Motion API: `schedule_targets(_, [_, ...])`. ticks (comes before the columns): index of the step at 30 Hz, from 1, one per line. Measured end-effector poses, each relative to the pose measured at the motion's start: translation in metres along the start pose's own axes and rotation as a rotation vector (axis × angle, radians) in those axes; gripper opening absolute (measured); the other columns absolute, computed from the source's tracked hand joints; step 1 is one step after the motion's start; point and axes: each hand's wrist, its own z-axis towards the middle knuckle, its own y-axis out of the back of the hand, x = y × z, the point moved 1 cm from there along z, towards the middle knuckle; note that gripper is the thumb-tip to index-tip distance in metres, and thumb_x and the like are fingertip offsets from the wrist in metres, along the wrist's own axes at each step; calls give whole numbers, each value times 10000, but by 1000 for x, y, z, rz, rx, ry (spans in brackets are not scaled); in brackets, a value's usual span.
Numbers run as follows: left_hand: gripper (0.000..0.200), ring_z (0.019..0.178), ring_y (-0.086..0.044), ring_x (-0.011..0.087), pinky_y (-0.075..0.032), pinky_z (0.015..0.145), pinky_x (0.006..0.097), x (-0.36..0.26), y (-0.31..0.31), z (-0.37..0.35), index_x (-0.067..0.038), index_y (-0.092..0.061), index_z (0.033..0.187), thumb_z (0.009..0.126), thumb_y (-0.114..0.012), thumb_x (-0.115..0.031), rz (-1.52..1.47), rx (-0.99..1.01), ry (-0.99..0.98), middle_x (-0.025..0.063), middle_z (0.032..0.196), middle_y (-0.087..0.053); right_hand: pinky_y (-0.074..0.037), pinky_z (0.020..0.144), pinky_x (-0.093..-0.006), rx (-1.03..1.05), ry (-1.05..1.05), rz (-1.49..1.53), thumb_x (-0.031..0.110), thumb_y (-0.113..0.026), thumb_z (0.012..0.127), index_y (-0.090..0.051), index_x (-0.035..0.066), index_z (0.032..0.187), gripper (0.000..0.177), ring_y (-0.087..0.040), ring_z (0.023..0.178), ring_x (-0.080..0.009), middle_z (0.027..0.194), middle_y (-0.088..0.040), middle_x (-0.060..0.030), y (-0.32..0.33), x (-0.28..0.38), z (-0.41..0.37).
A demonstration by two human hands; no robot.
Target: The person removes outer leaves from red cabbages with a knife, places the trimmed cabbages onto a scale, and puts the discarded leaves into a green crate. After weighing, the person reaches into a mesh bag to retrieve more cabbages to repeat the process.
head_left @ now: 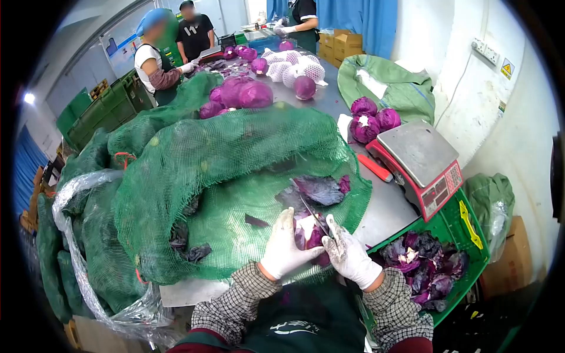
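Note:
My left hand (289, 246), in a white glove, is wrapped around the left side of a red cabbage (300, 237), whose pale cut stem end faces up. In my gloved right hand (349, 250) is a knife (315, 215); its blade slants up and left across the cabbage's top, while the handle is hidden in my fingers. Just beyond the cabbage, loose dark outer leaves (321, 189) lie on a green mesh bag (235, 235) spread over the table. A small leaf scrap (256, 220) rests left of my left hand.
On the right stand a red scale (421, 165) and a green crate (471, 267) holding cabbage leaves. An orange-handled tool (375, 167) lies beside the scale. Full mesh sacks (94, 235) crowd the left. Cabbages (247, 94) sit farther back, near several people (156, 59).

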Motion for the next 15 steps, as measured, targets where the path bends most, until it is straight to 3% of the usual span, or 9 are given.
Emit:
schedule_targets(3, [1098, 1292, -388, 419, -334, 1088, 422, -3, -5, -3, 148, -289, 1358, 630, -809, -488, 91, -54, -73, 318, 1347, -394, -393, 1041, -383, -33, 75, -21, 180, -496, 954, -309, -96, 1399, 555, -461, 1253, -405, 1377, -415, -304, -3, -8, 5])
schedule_targets(9, [1085, 1262, -404, 437, -359, 1062, 445, -8, -3, 0, 153, -283, 1353, 636, -805, -471, 93, -1, -85, 334, 1346, -388, -393, 1038, -382, 83, -13, -1, 191, -461, 970, -265, -93, 1420, 567, -456, 1259, -389, 1397, -392, -301, 2, -2, 14])
schedule_targets(11, [1082, 1169, -492, 438, -390, 1023, 451, -5, -9, 3, 151, -317, 1325, 594, -845, -447, 106, -56, -105, 328, 1247, -467, -410, 1019, -383, 162, -82, 0, 183, -444, 977, -269, -95, 1416, 548, -475, 1238, -386, 1389, -403, -298, 2, -4, 24])
schedule_targets(12, [1045, 1135, -513, 437, -414, 994, 447, 1, -13, 4, 153, -323, 1311, 607, -842, -420, 1, -27, -103, 316, 1193, -496, -442, 980, -379, 90, 15, 11, 144, -448, 975, -298, -100, 1399, 512, -508, 1199, -376, 1367, -429, -293, -1, -7, 26])
schedule_targets(13, [1036, 1141, -505, 436, -414, 997, 446, 3, -16, 6, 151, -315, 1315, 619, -836, -413, 21, -22, -105, 314, 1205, -484, -534, 743, -403, -76, 203, -76, 176, -501, 929, -368, -80, 1367, 524, -643, 903, -359, 1095, -632, -242, -13, -28, 30])
schedule_targets(15, [1031, 1161, -485, 435, -409, 1008, 446, -3, -11, 6, 148, -298, 1329, 646, -817, -423, 70, -47, -101, 321, 1250, -453, -533, 781, -397, -104, 207, -30, 171, -492, 943, -483, -70, 1273, 409, -638, 929, -367, 1081, -636, -242, -12, -36, 39])
